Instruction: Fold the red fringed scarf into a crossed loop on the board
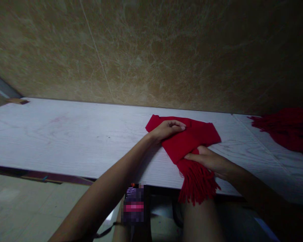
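Note:
A red scarf (192, 136) lies partly folded on a pale wood-grain table (65, 134), its fringe (197, 188) hanging over the near edge. My left hand (168, 129) lies on the scarf's upper left part, fingers curled down onto the cloth. My right hand (209, 161) rests on the lower fold just above the fringe, its fingers stretched out along the cloth.
More fringed red cloth (288, 129) lies at the table's right end. A mottled brown wall (151, 50) rises right behind the table. Tiled floor (27, 208) shows at lower left. My knees sit below the table edge.

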Tool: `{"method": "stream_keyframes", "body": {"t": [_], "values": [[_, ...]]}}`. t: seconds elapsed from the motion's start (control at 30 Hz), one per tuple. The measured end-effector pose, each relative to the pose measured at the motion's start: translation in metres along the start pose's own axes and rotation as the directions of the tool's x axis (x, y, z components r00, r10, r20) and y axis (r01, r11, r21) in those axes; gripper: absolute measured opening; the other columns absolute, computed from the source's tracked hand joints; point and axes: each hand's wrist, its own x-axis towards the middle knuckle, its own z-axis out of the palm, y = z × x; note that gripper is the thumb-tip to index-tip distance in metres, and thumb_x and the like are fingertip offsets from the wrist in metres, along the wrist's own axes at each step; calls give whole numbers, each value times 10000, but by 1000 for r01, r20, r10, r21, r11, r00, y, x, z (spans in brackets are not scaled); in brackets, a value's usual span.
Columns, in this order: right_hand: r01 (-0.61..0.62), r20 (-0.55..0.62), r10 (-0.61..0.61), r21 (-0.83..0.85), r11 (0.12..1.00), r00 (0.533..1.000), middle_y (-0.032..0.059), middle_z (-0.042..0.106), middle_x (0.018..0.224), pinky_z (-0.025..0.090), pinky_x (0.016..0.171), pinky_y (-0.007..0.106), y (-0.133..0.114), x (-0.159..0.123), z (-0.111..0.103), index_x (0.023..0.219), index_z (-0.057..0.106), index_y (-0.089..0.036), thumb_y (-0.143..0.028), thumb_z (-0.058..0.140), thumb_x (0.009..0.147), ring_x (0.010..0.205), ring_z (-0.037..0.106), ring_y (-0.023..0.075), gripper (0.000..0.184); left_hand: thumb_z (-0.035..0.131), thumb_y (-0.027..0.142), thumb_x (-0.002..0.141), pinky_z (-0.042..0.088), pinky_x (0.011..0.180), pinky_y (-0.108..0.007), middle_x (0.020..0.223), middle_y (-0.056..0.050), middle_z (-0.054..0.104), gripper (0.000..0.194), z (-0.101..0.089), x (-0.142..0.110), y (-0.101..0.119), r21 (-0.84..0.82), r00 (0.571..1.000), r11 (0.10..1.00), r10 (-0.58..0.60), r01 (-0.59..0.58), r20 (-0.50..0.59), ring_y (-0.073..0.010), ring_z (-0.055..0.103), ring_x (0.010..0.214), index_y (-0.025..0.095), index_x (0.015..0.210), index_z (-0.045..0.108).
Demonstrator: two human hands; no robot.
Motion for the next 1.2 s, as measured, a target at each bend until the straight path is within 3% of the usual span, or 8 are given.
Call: {"method": "stream_keyframes", "body": {"t": [0.13,0.23,0.4,0.57,0.7,0.83,0.97,1.2], "values": [[-18,-3,18,17,1000,1000,60,833,1028,633,889,403,-2,-1,0,1163,711,-227,-323,933,585,966,793,289,627,796,229,880,502,829,-264,910,-43,745,151,0,1,-1,140,1000,990,28,-28,1,-113,643,786,128,988,769],[-10,8,10,22,1000,1000,44,832,1007,624,933,410,-3,-1,-1,1099,712,-240,-341,946,571,929,793,277,585,725,285,935,521,778,-273,868,-35,743,187,-5,-2,6,418,986,899,160,-132,-34,-142,656,751,141,1051,755],[-36,28,35,44,998,999,46,829,960,618,944,394,-5,-3,0,1039,711,-228,-346,963,538,885,786,263,573,582,253,1007,543,989,-362,1099,-71,799,238,-25,-12,31,908,858,410,494,-88,-140,-245,720,1044,201,1156,759],[-61,3,60,41,997,998,66,830,975,619,862,353,-3,-2,-2,1050,717,-210,-331,910,641,953,787,263,468,517,303,1063,503,1103,-412,1292,-106,756,321,-39,-14,33,989,930,134,354,56,-101,-287,678,1222,193,1273,732],[-80,21,80,17,997,997,81,829,970,618,813,327,3,3,-6,1047,717,-190,-343,879,728,901,791,242,389,411,377,1114,511,1092,-425,1316,-114,735,393,-38,-14,27,994,964,52,244,93,-103,-281,675,1230,195,1298,706],[-97,44,95,46,994,995,90,831,1011,629,768,337,8,6,-7,1090,701,-191,-374,886,745,844,793,236,432,335,403,1138,401,1224,-525,1542,-99,609,450,-37,-15,25,992,975,9,185,123,-122,-303,503,1482,230,1453,606],[-115,16,114,30,993,993,81,833,986,625,754,323,4,3,-4,1084,709,-188,-342,862,776,830,790,225,376,304,438,1144,286,1283,-613,1715,-51,405,501,-36,-15,23,989,982,19,120,146,-147,-306,300,1616,285,1589,478],[-128,-28,128,3,992,991,57,834,955,609,785,286,-8,-3,0,1066,731,-188,-255,799,824,892,789,210,260,301,452,1142,272,1290,-607,1719,-48,396,525,-36,-15,23,987,981,16,106,160,-161,-294,282,1625,287,1613,464]]}}
